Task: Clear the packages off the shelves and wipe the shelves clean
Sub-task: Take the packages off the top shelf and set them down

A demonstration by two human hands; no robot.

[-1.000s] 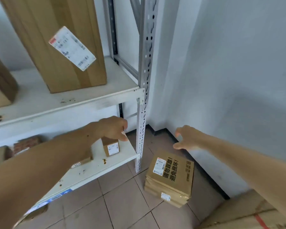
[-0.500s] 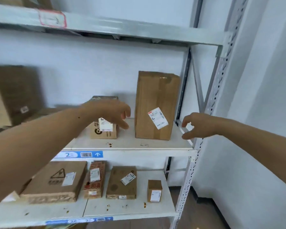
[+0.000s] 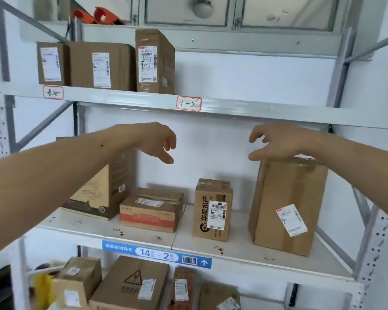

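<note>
A white metal rack fills the view. On its middle shelf (image 3: 233,249) stand a tall brown box (image 3: 287,204) at the right, a small upright box with a label (image 3: 212,209), a flat box with red print (image 3: 150,209) and a large printed box (image 3: 103,189) at the left. My right hand (image 3: 276,142) hovers open just above the tall box's top left corner, not gripping it. Empty, with loosely curled fingers, my left hand (image 3: 159,142) hangs in the air above the flat box. Three boxes (image 3: 99,66) stand on the top shelf (image 3: 255,110).
The lower shelf holds several more packages (image 3: 132,285) and something yellow (image 3: 40,287) at the left. Dark stains spot the middle shelf's front edge. Perforated uprights (image 3: 367,253) frame the rack at the right. An orange object (image 3: 94,16) lies above the top shelf.
My view has swung up from the floor and the lowest shelves to the middle and top shelves. Both hands have risen, empty throughout, to just under the top shelf.
</note>
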